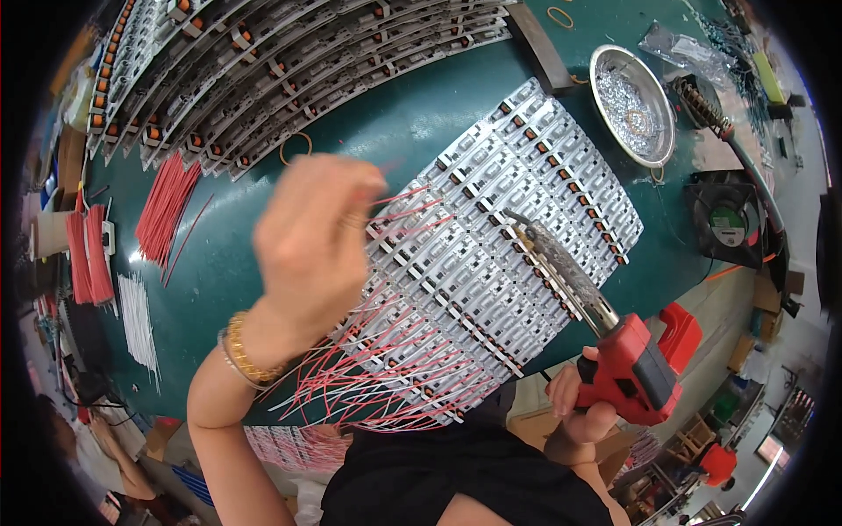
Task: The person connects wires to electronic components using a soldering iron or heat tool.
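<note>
My left hand (pixel 314 237), smeared by motion, is closed in a pinch above the left edge of a panel of circuit boards (pixel 491 175). A faint red streak at its fingertips looks like a thin red wire. My right hand (pixel 581 405) grips a red and black soldering gun (pixel 627 368) at the panel's right side. The gun's metal tip points up-left over the boards. Red and white wires (pixel 377 368) fan out from the panel's near left part. A few red wires (pixel 412 210) stick out beside my left hand.
A bundle of red wires (pixel 167 210) and white wires (pixel 138 324) lie on the green table (pixel 351 123) at left. More board strips (pixel 307 70) stand stacked at the back. A metal bowl of shiny scraps (pixel 633 105), a coiled iron holder (pixel 702 105) and a black fan (pixel 726 219) are at right.
</note>
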Demonstrator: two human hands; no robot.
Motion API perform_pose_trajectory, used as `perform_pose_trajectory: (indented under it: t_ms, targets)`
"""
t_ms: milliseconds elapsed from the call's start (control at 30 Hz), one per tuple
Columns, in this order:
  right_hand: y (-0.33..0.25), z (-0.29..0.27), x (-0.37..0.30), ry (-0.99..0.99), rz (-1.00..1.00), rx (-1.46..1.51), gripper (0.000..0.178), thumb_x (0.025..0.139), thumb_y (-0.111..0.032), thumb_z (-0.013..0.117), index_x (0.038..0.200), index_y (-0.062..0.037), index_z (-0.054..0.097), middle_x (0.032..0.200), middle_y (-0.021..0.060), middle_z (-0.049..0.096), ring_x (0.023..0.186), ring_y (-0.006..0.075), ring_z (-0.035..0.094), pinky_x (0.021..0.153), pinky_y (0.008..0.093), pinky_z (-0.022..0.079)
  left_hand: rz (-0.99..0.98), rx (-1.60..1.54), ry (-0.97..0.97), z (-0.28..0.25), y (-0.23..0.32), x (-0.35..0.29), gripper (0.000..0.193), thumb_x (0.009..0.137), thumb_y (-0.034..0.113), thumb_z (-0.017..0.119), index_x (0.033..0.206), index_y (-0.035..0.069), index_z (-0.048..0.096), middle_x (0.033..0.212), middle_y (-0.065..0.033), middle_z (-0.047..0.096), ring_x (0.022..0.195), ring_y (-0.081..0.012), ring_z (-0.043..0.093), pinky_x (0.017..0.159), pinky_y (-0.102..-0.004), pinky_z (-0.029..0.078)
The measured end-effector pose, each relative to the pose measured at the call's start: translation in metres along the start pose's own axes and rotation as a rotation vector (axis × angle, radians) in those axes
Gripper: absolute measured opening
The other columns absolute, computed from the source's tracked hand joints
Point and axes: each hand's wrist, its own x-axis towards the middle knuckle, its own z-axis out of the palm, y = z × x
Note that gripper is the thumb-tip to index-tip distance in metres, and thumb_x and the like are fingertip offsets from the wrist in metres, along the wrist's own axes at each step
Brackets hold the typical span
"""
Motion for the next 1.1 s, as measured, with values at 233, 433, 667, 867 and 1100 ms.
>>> perform_pose_trajectory:
  t_ms: [233, 433, 667, 867, 1100]
  targets:
    - [0.003, -0.008, -0.007, 0.049, 0.037, -0.09, 0.101, 0.081, -0.079, 0.053, 0.137, 0.0041, 0.041, 0.049, -0.0047, 0.044, 0.042, 0.0095, 0.045, 0.049, 0.0238, 0.039, -0.179, -0.048, -0.263, 0.017, 0.037, -0.003, 0.007, 0.087, 0.006, 0.067, 0.09, 0.005, 0.061, 0.077, -0.0099, 0.062, 0.064, -0.0261, 0.064, 0.055, -0.0382, 0.048]
    - [-0.019, -0.008, 0.004, -0.037, 0.373, 0.18, 0.064, 0.066, -0.068, 0.08, 0.063, -0.0073, 0.06, 0.067, 0.0019, 0.058, 0.062, 0.0132, 0.054, 0.056, 0.0287, 0.036, -0.137, -0.034, -0.225, 0.033, 0.033, -0.011, 0.008, 0.081, 0.005, 0.068, 0.08, 0.003, 0.06, 0.089, -0.0078, 0.057, 0.059, -0.0268, 0.061, 0.052, -0.0376, 0.047]
    - [0.001, -0.02, -0.005, -0.035, 0.39, 0.147, 0.053, 0.067, -0.057, 0.084, 0.064, -0.008, 0.063, 0.073, 0.003, 0.06, 0.06, 0.0161, 0.056, 0.055, 0.0298, 0.038, -0.152, -0.051, -0.195, 0.035, 0.032, -0.012, 0.008, 0.076, 0.004, 0.069, 0.075, 0.003, 0.061, 0.088, -0.0068, 0.057, 0.058, -0.0253, 0.06, 0.051, -0.0373, 0.046]
    - [0.033, -0.04, -0.041, 0.179, 0.107, -0.415, 0.045, 0.063, -0.05, 0.085, 0.063, -0.0116, 0.061, 0.061, 0.0041, 0.056, 0.056, 0.0234, 0.057, 0.052, 0.0311, 0.039, -0.176, -0.037, -0.217, 0.032, 0.038, -0.008, 0.01, 0.076, -0.001, 0.072, 0.078, 0.001, 0.063, 0.086, -0.0074, 0.058, 0.066, -0.0193, 0.063, 0.058, -0.0304, 0.051]
    - [-0.007, -0.004, 0.0, 0.056, 0.275, 0.111, 0.061, 0.066, -0.065, 0.082, 0.061, -0.009, 0.057, 0.059, -0.0006, 0.054, 0.056, 0.0132, 0.053, 0.052, 0.0279, 0.036, -0.196, -0.028, -0.235, 0.03, 0.037, -0.01, 0.009, 0.077, 0.0, 0.072, 0.079, 0.001, 0.063, 0.086, -0.0077, 0.058, 0.067, -0.0202, 0.063, 0.06, -0.0308, 0.051]
